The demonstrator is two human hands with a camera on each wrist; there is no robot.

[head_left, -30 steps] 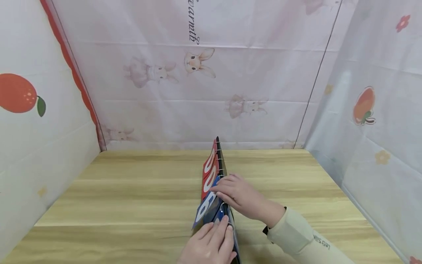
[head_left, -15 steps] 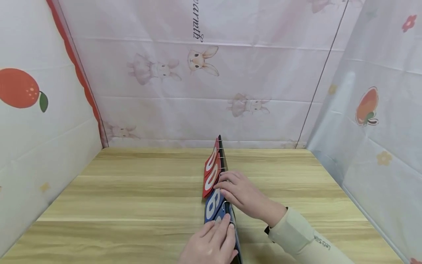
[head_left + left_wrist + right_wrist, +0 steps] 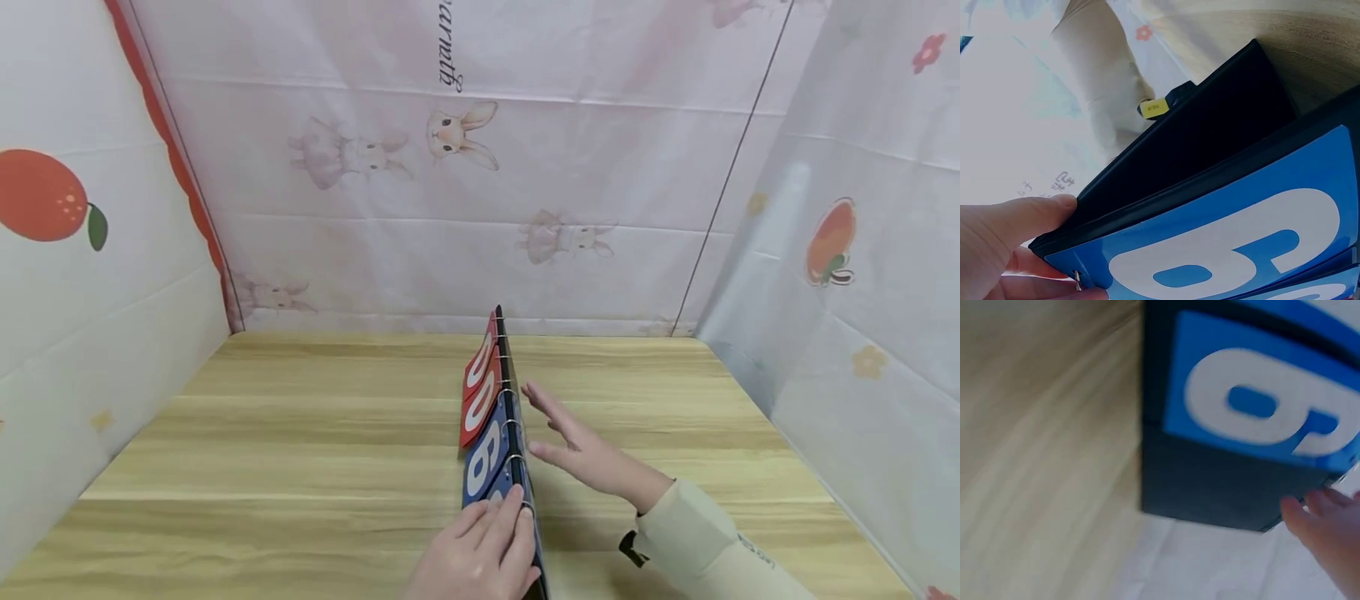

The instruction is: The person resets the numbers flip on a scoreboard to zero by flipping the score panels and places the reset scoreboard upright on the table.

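Left hand grips the scoreboard at six o'clock; right hand hovers empty at three. Likely light, stiff: hold its ridge.

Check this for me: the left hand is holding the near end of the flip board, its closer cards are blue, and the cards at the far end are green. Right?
Not quite: the far cards are red, as the head view shows. The left hand does hold the flip board's near end, and the closer cards are blue.
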